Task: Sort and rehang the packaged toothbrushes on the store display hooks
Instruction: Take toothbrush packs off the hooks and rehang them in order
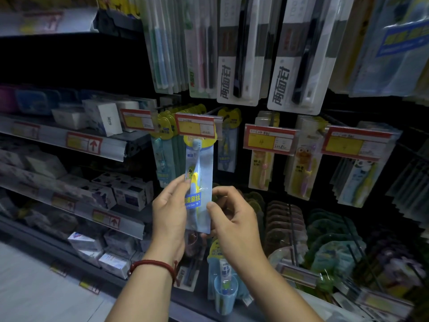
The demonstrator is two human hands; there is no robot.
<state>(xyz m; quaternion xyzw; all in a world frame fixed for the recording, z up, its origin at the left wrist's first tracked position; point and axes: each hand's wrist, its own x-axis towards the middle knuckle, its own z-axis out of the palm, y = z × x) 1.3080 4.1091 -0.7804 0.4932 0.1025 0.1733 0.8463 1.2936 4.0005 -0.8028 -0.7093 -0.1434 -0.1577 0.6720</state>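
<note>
A blue and yellow children's toothbrush pack (199, 168) stands upright in front of the display, its yellow top just under a red and yellow price tag (196, 124) at the end of a hook. My left hand (168, 212) grips the pack's left edge with thumb and fingers. My right hand (234, 217) pinches its right edge near the bottom. Whether the pack's hole sits on the hook is hidden by the tag. More packs of the same kind (166, 129) hang behind it.
Adult toothbrush packs (243, 49) hang in the row above. Pink and purple children's packs (262, 166) hang to the right behind tagged hooks (269, 139). Shelves of boxed goods (102, 117) run along the left. A toothbrush and cup set (224, 291) hangs below my hands.
</note>
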